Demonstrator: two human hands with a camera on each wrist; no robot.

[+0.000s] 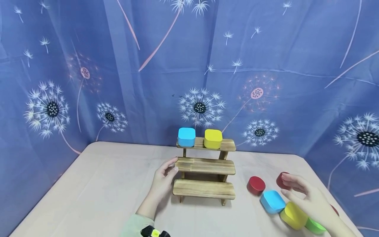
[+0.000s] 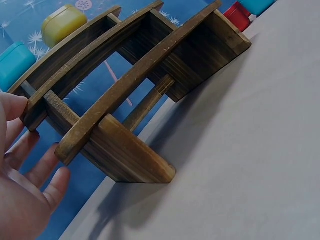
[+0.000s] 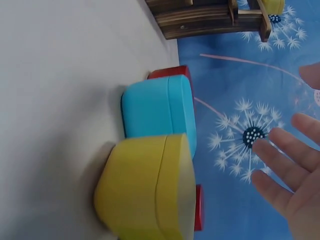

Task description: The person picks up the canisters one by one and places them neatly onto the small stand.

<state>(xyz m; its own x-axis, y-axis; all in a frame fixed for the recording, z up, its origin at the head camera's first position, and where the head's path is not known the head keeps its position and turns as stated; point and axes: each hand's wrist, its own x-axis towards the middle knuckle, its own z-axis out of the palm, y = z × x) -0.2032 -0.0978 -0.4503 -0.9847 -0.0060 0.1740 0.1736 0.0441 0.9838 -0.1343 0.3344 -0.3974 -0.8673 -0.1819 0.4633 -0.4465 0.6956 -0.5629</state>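
Note:
A three-step wooden shelf (image 1: 205, 166) stands mid-table, with a blue square tin (image 1: 187, 137) and a yellow square tin (image 1: 213, 138) on its top step. My left hand (image 1: 163, 178) rests open against the shelf's left end, thumb touching the middle step (image 2: 100, 107). My right hand (image 1: 305, 194) hovers open over loose tins at the right: a red round tin (image 1: 256, 185), a second red one (image 1: 281, 179) under the fingertips, a blue tin (image 1: 272, 201), a yellow tin (image 1: 293, 215) and a green one (image 1: 314, 226). In the right wrist view the blue tin (image 3: 157, 112) and yellow tin (image 3: 145, 187) lie side by side.
The beige table (image 1: 97, 194) is backed by a blue dandelion-print curtain (image 1: 118, 65) on all sides. The loose tins sit close to the table's right front edge. The shelf's two lower steps (image 1: 204, 189) carry nothing.

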